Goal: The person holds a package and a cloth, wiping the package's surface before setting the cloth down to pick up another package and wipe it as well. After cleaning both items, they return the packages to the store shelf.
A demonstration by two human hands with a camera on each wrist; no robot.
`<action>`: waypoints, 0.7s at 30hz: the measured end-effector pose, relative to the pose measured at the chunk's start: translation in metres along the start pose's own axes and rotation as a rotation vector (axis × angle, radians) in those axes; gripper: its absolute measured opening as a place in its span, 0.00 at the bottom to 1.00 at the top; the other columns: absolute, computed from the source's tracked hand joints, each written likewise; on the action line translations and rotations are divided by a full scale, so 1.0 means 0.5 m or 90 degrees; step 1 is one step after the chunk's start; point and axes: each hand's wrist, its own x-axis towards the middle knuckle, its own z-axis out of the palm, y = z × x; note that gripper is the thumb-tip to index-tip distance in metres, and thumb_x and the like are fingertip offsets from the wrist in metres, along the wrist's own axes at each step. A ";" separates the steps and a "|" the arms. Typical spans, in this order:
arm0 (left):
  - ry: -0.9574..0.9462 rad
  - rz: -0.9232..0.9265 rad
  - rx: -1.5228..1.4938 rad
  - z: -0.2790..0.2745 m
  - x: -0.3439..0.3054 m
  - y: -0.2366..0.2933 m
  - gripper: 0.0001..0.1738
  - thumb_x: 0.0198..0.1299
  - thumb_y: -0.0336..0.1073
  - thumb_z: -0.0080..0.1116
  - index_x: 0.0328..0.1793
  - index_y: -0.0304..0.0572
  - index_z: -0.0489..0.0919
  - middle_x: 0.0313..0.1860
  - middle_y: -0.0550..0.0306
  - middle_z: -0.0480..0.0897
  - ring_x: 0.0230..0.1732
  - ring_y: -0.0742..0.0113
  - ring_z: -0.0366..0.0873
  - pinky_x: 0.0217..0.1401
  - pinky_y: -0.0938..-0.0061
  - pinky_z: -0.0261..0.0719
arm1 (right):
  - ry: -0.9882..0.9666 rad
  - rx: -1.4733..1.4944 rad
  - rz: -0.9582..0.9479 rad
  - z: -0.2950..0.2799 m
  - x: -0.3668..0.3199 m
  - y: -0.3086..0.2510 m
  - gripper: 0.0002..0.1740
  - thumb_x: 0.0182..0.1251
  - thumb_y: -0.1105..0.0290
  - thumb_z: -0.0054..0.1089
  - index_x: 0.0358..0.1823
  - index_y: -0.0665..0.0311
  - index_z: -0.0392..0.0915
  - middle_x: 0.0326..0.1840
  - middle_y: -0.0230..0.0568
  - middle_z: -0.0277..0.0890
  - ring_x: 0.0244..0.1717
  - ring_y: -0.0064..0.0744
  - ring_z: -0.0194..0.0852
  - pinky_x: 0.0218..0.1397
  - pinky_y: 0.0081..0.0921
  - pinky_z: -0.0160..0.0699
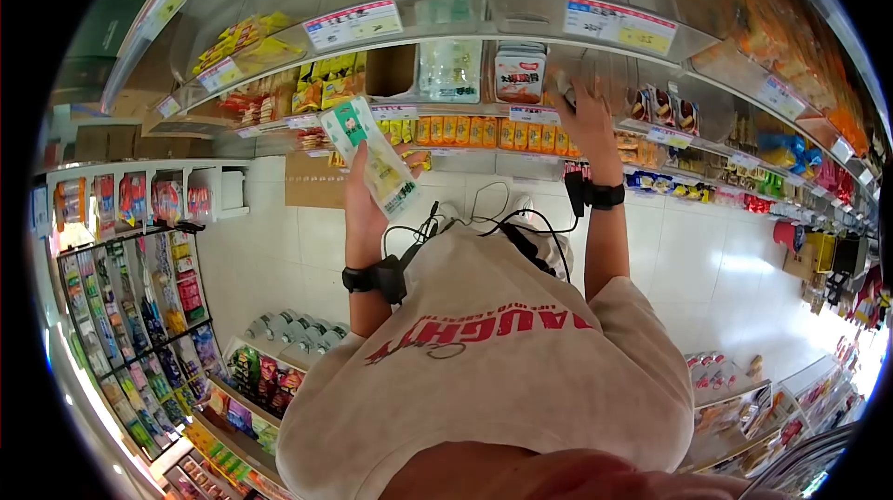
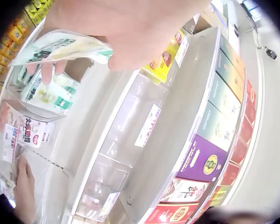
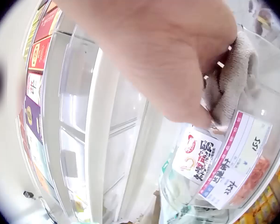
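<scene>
My left hand point(image 1: 365, 186) grips a white and green snack packet point(image 1: 372, 158), thumb over its front; the left wrist view shows the packet point(image 2: 60, 49) beneath the fingers. My right hand point(image 1: 588, 119) reaches into a shelf compartment to the right of the white and red packets point(image 1: 520, 72). In the right wrist view, the hand point(image 3: 177, 60) holds a greyish cloth point(image 3: 233, 79) inside the clear bin, beside a white packet with red and black print point(image 3: 195, 154). Similar green and white packets point(image 1: 450, 70) stand in the bin left of the white and red ones.
Price labels point(image 1: 621, 24) line the shelf edges. Yellow bags point(image 1: 330, 80) lie left of a brown box point(image 1: 391, 70). Orange packets point(image 1: 456, 132) fill a lower shelf. Black cables point(image 1: 502, 221) hang by my waist. Another rack point(image 1: 139, 314) stands at the left.
</scene>
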 end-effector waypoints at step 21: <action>-0.207 -0.043 -0.134 -0.209 0.137 0.212 0.24 0.70 0.43 0.55 0.62 0.30 0.75 0.45 0.44 0.84 0.45 0.57 0.85 0.51 0.65 0.85 | 0.022 -0.056 0.045 0.299 0.038 -0.364 0.47 0.61 0.61 0.69 0.78 0.64 0.55 0.77 0.77 0.51 0.79 0.69 0.50 0.77 0.54 0.58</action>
